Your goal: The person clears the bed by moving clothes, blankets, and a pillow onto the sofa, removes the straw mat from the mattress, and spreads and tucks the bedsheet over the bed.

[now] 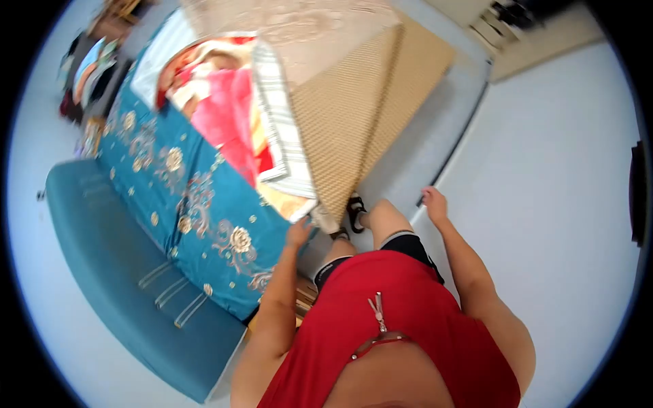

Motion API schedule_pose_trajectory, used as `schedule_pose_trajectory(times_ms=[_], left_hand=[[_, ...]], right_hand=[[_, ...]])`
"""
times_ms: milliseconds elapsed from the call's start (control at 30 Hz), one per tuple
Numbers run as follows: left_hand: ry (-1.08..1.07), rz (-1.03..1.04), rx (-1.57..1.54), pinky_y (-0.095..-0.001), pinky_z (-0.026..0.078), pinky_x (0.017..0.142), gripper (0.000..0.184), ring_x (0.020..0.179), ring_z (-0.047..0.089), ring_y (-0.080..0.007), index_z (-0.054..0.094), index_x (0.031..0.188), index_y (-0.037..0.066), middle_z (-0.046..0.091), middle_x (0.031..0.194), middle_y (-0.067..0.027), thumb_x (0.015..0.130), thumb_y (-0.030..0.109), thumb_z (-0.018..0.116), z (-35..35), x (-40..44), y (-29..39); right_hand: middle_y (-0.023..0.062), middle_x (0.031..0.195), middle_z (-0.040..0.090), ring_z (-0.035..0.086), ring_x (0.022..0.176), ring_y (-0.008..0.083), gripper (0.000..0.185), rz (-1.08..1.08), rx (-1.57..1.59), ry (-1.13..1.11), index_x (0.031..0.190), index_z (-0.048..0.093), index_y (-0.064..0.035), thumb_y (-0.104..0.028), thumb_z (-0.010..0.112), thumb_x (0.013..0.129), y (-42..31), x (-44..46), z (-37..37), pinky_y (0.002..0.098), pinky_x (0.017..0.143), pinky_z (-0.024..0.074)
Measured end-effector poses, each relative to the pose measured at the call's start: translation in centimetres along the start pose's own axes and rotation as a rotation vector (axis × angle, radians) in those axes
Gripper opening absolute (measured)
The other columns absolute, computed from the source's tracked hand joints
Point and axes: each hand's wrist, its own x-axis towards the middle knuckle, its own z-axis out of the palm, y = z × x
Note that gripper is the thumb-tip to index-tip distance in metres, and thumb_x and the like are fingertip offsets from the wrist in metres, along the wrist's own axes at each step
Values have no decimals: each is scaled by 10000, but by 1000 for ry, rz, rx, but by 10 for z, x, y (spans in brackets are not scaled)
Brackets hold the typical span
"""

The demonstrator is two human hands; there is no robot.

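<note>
My left hand (299, 232) is at the near corner of the bed, beside the pale edge of a red, pink and yellow blanket (231, 112). It is small and blurred, so whether its fingers grip the edge cannot be made out. Under the blanket spreads a teal sheet (173, 183) with cream flowers. A striped cloth (282, 122) lies along the blanket's right side. Next to that, a beige woven mat (347, 112) hangs over the bed's edge. My right hand (435, 202) hangs in front of the wall, its fingers curled in with nothing visible in them.
A teal padded headboard (115, 251) with metal bars bounds the bed on the left. A pale wall (558, 170) rises at the right, with a dark strip along its foot. Piled clothes (98, 71) are at the upper left. My sandalled foot (356, 209) is beside the mat.
</note>
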Motion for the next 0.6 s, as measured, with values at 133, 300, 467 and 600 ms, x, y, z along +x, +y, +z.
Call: schedule_pose_trajectory(times_ms=[133, 300, 467, 600], left_hand=[[31, -72, -6, -394, 434, 932, 518, 1090, 558, -335, 524, 1265, 77, 570, 1203, -182, 852, 390, 544, -6, 45, 25], [53, -65, -28, -403, 435, 922, 545, 1081, 561, -346, 521, 1267, 62, 582, 1177, -204, 853, 416, 534, 0, 92, 72], [8, -217, 179, -425, 436, 915, 558, 1074, 560, -354, 483, 1305, 70, 581, 1176, -206, 862, 407, 524, 8, 147, 154], [-29, -198, 149, -448, 394, 979, 566, 1185, 468, -370, 416, 1354, 75, 475, 1309, -215, 881, 361, 534, 26, 220, 247]], right_hand=[[151, 680, 611, 610, 658, 318, 182, 18, -183, -99, 907, 624, -90, -219, 496, 894, -8, 10, -34, 421, 606, 474], [173, 734, 625, 597, 725, 387, 216, 82, -239, -150, 869, 614, -87, -271, 501, 884, 41, 85, -64, 476, 644, 462], [169, 784, 634, 607, 765, 364, 222, 49, -202, -303, 885, 626, -80, -280, 531, 866, 115, 193, -96, 448, 669, 474], [136, 839, 655, 617, 794, 329, 226, 40, -198, -376, 897, 627, -78, -283, 540, 860, 139, 283, -141, 417, 691, 477]])
